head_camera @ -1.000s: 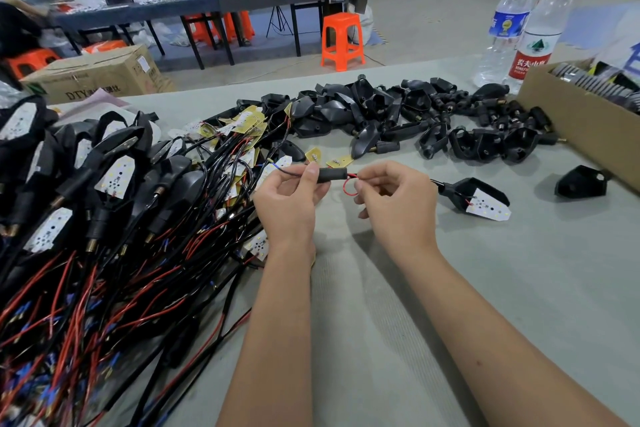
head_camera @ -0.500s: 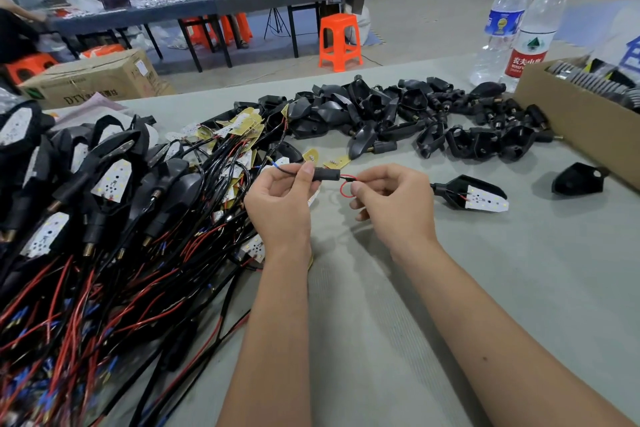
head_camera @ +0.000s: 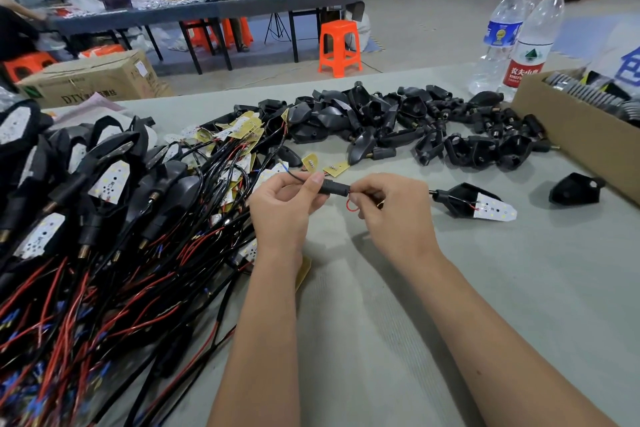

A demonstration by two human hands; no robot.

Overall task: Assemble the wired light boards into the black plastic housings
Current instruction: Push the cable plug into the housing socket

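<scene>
My left hand [head_camera: 282,206] pinches one end of a short black tube [head_camera: 335,188] held level above the grey table. My right hand [head_camera: 393,210] pinches the black and red wires at the tube's other end, where the red wire [head_camera: 350,205] curls into a small loop. A thin wire with a blue tip [head_camera: 284,167] sticks out past my left thumb. Just right of my right hand lies a black housing with a white light board [head_camera: 493,209] set in it. Loose empty black housings [head_camera: 391,121] are piled across the back of the table.
A big heap of assembled housings with red and black wires [head_camera: 86,236] fills the left side. Loose yellow boards [head_camera: 242,130] lie behind my left hand. A cardboard box [head_camera: 571,135] and two water bottles [head_camera: 526,42] stand at the right. One lone housing [head_camera: 575,188] lies near the box.
Both hands keep the same grip on the tube and wires with only slight shifts. The view has tilted a little.
</scene>
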